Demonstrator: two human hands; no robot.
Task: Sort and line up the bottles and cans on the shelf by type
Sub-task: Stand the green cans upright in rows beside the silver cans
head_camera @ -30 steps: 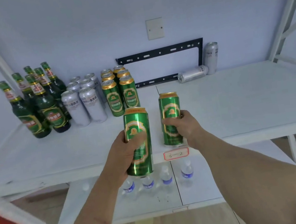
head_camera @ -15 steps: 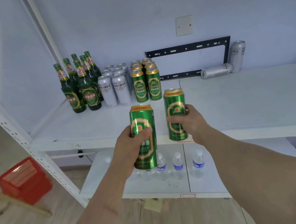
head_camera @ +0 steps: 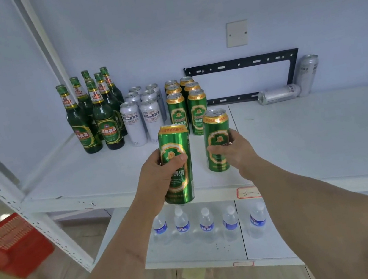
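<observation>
My left hand (head_camera: pixel 160 177) grips a green can (head_camera: pixel 174 145) upright in the air over the front edge of the white shelf (head_camera: pixel 310 138). My right hand (head_camera: pixel 233 151) grips a second green can (head_camera: pixel 216 134), held just above or on the shelf; I cannot tell which. Behind them stand two rows of green cans (head_camera: pixel 187 107), then two rows of silver cans (head_camera: pixel 143 116), then a cluster of green bottles (head_camera: pixel 94 115) at the far left. One silver can (head_camera: pixel 278 94) lies on its side at the back right, and another silver can (head_camera: pixel 307 74) leans against the wall.
A black metal bracket (head_camera: pixel 240 62) leans on the wall behind the shelf. White perforated uprights (head_camera: pixel 6 196) frame the left side. Several water bottles (head_camera: pixel 207 223) stand in a row on the lower shelf. A red crate (head_camera: pixel 14 243) sits on the floor at left.
My view has swung left and moved closer to the shelf. Both hands carried their green cans forward and left, toward the rows of green cans.
</observation>
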